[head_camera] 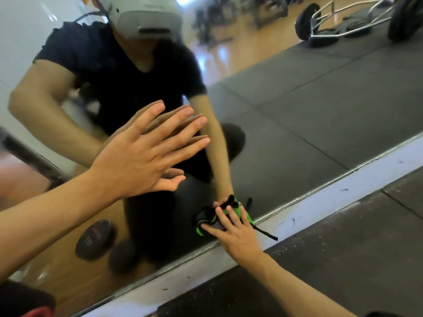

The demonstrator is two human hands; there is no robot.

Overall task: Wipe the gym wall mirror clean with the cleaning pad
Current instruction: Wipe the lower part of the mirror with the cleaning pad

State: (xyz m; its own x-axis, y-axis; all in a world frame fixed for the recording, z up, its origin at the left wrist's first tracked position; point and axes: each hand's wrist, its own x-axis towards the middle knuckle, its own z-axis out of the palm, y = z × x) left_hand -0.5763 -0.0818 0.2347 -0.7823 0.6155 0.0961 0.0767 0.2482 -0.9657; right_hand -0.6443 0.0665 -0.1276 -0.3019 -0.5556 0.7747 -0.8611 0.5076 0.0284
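- the left hand (139, 154) is flat against the wall mirror (297, 106), fingers straight and spread apart, holding nothing; its reflection meets it fingertip to fingertip.
- the right hand (235, 234) reaches low to the mirror's bottom edge and presses the cleaning pad (210, 221) against the glass, fingers laid over the pad's back and slightly bent around it.
- the cleaning pad is green and black, sitting on the glass just above the white baseboard (320, 202), with a thin black strap (266, 234) trailing from it across the baseboard.
- the pad's reflection touches the pad itself in the glass.
- below the baseboard lies dark rubber floor matting (343, 259), speckled near the wall.
- the baseboard carries several dark scuff marks.
- in the mirror, the person's reflection crouches in a dark t-shirt, wearing a pale headset.
- also reflected: a round weight plate (95, 240) on wooden floor at lower left, and a metal-framed bar with plates (332, 24) at upper right.
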